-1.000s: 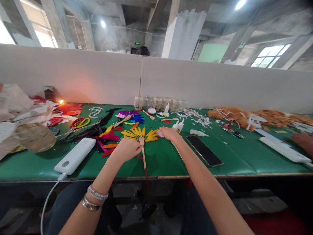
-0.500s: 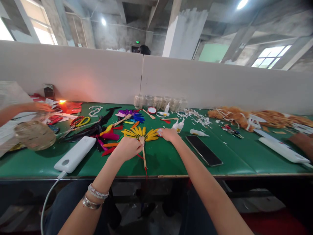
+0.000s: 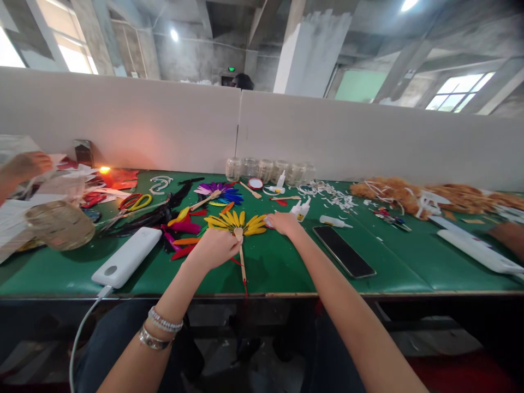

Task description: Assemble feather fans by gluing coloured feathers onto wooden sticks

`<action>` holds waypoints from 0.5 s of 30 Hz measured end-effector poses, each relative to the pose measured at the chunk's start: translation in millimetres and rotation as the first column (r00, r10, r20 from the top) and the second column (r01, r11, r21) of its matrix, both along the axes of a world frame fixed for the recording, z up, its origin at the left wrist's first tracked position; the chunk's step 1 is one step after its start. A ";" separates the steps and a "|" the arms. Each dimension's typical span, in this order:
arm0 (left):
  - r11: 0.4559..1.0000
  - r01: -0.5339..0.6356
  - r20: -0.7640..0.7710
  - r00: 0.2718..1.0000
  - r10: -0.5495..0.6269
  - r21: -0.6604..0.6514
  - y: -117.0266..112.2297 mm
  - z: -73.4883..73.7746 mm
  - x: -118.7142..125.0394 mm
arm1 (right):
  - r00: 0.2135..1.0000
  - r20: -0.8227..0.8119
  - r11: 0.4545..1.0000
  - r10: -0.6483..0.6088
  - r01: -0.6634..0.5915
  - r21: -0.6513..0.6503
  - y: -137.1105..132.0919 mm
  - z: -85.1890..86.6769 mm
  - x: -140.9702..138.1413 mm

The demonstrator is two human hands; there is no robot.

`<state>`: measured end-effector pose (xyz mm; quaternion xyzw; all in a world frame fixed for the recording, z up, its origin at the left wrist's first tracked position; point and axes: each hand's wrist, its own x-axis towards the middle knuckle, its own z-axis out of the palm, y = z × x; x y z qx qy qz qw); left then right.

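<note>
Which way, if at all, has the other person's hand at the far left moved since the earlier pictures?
Yes. The co-worker's hand has moved back to the left, and it is now farther from the small flame than it was half a second ago.

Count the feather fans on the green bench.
2: a yellow one under the left hand, and a purple-and-blue one behind it. Others may be hidden among the loose feathers.

Left hand (image 3: 216, 250) hides the base of the yellow feather fan (image 3: 234, 222). Far right of the fan, another person's forearm (image 3: 508, 238) runs off-frame.
</note>
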<state>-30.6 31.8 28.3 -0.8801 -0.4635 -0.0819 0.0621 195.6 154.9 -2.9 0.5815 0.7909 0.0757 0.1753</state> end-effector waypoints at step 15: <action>1.000 0.012 0.018 1.000 -0.012 0.021 0.5 -1.7 -0.6 | 0.998 -0.026 0.997 0.055 -0.053 0.053 -2.4 -2.3 -0.7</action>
